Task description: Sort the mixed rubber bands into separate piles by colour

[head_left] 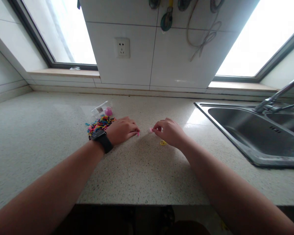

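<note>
My left hand (122,130), with a black watch on its wrist, rests low over the speckled counter. Its fingertips are closed on a small pink rubber band (138,133). Across a short gap, my right hand (170,131) pinches a pale pink rubber band (151,130) between thumb and forefinger. Yellow rubber bands (163,143) lie on the counter just below the right hand. A pile of small multicoloured rubber bands (100,124) spreads behind the left wrist, which partly hides it.
A clear plastic bag (99,109) and a pink round thing (108,111) lie behind the pile. On the right, a steel sink (247,137) with a faucet (271,99) is set into the counter (127,182). The tiled wall carries a socket (122,48) and a hanging cord (203,42).
</note>
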`<state>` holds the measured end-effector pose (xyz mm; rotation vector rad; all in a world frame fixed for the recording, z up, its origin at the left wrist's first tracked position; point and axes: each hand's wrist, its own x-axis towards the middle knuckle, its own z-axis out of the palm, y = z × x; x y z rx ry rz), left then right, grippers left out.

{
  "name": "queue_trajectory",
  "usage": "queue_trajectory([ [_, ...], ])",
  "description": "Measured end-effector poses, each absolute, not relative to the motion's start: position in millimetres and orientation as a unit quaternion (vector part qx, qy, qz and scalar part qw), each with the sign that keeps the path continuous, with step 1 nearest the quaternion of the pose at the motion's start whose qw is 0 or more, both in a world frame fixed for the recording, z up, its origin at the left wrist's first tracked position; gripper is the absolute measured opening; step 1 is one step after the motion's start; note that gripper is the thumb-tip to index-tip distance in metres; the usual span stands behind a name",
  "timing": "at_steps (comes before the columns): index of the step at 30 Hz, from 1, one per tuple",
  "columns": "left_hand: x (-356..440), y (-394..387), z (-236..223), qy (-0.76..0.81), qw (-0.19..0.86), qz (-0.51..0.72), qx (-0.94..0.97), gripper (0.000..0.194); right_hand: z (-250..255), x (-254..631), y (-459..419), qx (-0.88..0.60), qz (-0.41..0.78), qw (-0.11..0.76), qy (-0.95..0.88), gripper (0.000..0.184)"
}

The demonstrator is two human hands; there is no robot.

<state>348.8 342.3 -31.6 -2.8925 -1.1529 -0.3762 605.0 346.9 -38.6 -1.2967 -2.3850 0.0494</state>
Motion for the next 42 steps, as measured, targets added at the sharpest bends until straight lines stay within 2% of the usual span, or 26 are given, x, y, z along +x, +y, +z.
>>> queue_trajectory([
  [6, 350, 341, -31, -0.362, -0.001, -0.132, -0.923, 0.018, -32, 611, 345, -0.488, 0.049, 0.267, -0.83, 0.017],
  [12, 356, 337, -29, -0.356, -0.056, -0.22, -0.907, 0.017, -30, 602, 336, -0.417, 0.113, 0.328, -0.84, 0.012],
  [16, 362, 332, -25, -0.351, -0.064, -0.259, -0.897, 0.017, -29, 594, 330, -0.376, 0.147, 0.338, -0.85, 0.013],
  [25, 366, 325, -21, -0.347, -0.081, -0.316, -0.879, 0.017, -27, 593, 329, -0.391, 0.156, 0.349, -0.838, 0.013],
  [28, 366, 324, -21, -0.361, -0.102, -0.353, -0.857, 0.021, -26, 592, 328, -0.398, 0.206, 0.372, -0.813, 0.014],
  [31, 365, 325, -22, -0.381, -0.107, -0.382, -0.835, 0.025, -25, 591, 329, -0.402, 0.307, 0.409, -0.759, 0.018],
  [36, 364, 326, -23, -0.379, -0.093, -0.338, -0.856, 0.023, -17, 589, 324, -0.365, 0.41, 0.448, -0.706, 0.02],
  [40, 364, 326, -23, -0.365, -0.076, -0.3, -0.878, 0.022, -14, 590, 323, -0.365, 0.394, 0.468, -0.701, 0.021],
  [42, 363, 327, -23, -0.368, -0.069, -0.292, -0.88, 0.021, -17, 592, 326, -0.388, 0.35, 0.464, -0.716, 0.022],
])
